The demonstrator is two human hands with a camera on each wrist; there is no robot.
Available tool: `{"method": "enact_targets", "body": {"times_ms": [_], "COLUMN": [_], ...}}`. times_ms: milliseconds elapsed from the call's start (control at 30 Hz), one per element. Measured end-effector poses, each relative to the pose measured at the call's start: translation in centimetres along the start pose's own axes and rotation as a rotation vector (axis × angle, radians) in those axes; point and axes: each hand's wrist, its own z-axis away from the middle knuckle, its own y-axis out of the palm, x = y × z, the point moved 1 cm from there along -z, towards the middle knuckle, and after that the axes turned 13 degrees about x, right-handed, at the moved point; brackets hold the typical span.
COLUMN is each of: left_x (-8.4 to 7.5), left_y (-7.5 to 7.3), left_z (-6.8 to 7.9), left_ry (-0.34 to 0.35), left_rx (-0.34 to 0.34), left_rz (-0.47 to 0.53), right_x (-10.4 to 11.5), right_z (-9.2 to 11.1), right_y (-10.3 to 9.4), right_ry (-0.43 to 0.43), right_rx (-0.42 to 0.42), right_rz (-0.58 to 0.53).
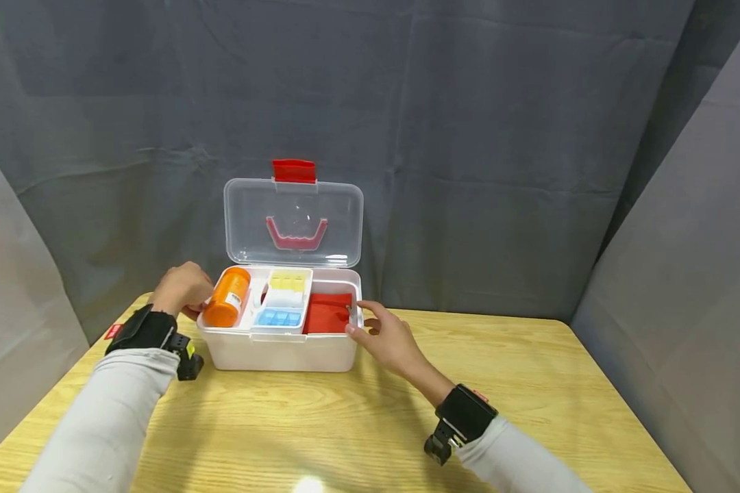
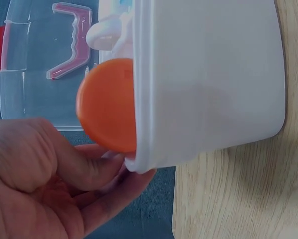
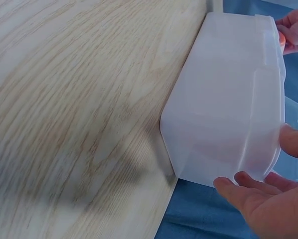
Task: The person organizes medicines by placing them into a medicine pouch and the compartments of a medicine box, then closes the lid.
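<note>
A white plastic medicine box (image 1: 284,352) stands on the table, its clear lid (image 1: 247,219) raised upright behind it. An orange pill bottle (image 1: 227,298) leans in the left end. Beside it, a white tray (image 1: 309,287) carries a yellow pill organizer (image 1: 287,281) and a blue pill organizer (image 1: 278,318). A red pouch (image 1: 328,313) lies in the right end. With thumb and fingers, my left hand (image 1: 185,287) pinches the box's left rim next to the bottle. My right hand (image 1: 391,341) holds the right end, thumb and fingers spread around its rim.
The wooden table (image 1: 358,424) extends in front of the box and to its right. Grey cloth (image 1: 499,171) hangs close behind the box. Pale panels flank both sides. A red latch (image 1: 294,170) tops the raised lid, which has a pink handle (image 1: 297,242).
</note>
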Motion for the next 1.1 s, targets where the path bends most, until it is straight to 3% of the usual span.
{"method": "enact_targets", "body": {"times_ms": [233,500,933,1100], "left_x": [-1.0,-3.5,-6.1,-6.6], "left_y": [0.7,2.8,6.2,7.1], "left_z": [0.0,-0.1,1.4,1.8], "left_ry": [0.065,0.133,0.276,0.331], "left_rx": [0.035,0.067,0.116,0.188], "left_rz": [-0.007,-0.022,0.017,0.047], "right_x": [-1.1,-2.7,-4.3,-5.3], "right_z": [0.9,3.9,8.1,8.9], "right_y": [-0.9,-2.8,-6.7,-7.7], "right_ry": [0.012,0.019,0.033,0.042], "right_rx": [-0.021,-0.046,0.033,0.046], "right_rz": [-0.023,-0.062,-0.161,-0.192]}}
